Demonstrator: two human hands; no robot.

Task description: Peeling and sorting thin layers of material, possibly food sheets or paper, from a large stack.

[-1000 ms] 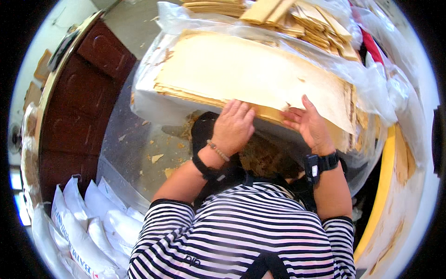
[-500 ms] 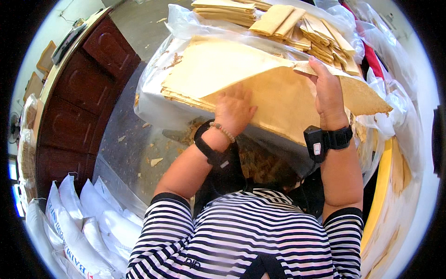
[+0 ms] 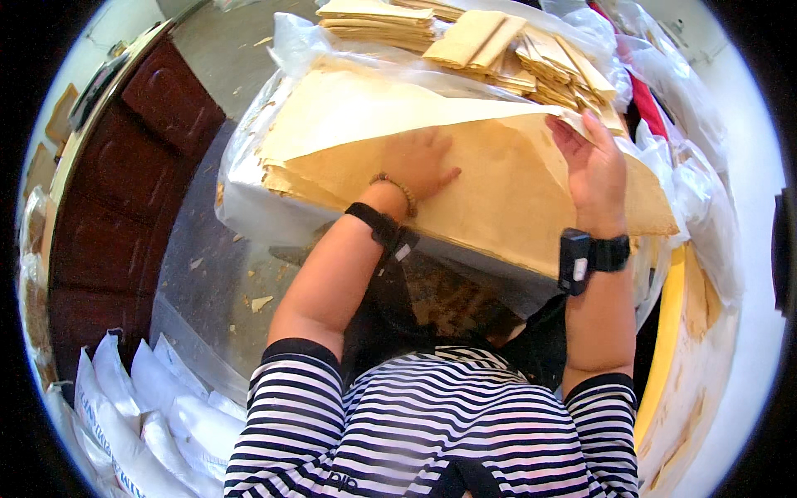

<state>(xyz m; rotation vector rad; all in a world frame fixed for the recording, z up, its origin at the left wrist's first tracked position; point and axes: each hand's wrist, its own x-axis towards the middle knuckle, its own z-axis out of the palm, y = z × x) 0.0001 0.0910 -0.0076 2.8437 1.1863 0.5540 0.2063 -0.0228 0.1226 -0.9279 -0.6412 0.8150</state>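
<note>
A large, thin tan sheet (image 3: 365, 100) with ragged edges is partly lifted and folded away from me, over a broad pile of similar sheets (image 3: 498, 199). My left hand (image 3: 422, 162) lies with its fingers spread flat on the pile, just below the fold. At the right end of the fold, my right hand (image 3: 594, 166) has the sheet's raised edge between thumb and fingers, its palm turned inward. Exactly what the sheets are made of I cannot tell.
Clear plastic (image 3: 257, 212) wraps the pile. Beyond it lie stacks of folded tan sheets (image 3: 477, 41). A dark red wooden counter (image 3: 133, 191) stands at left, with white sacks (image 3: 149, 423) at lower left. A yellow edge (image 3: 664, 332) runs along the right.
My right hand has drawn slightly down and right with the sheet's edge, and the fold line lies flatter. My left hand stays spread on the pile. The whole view has shifted a little.
</note>
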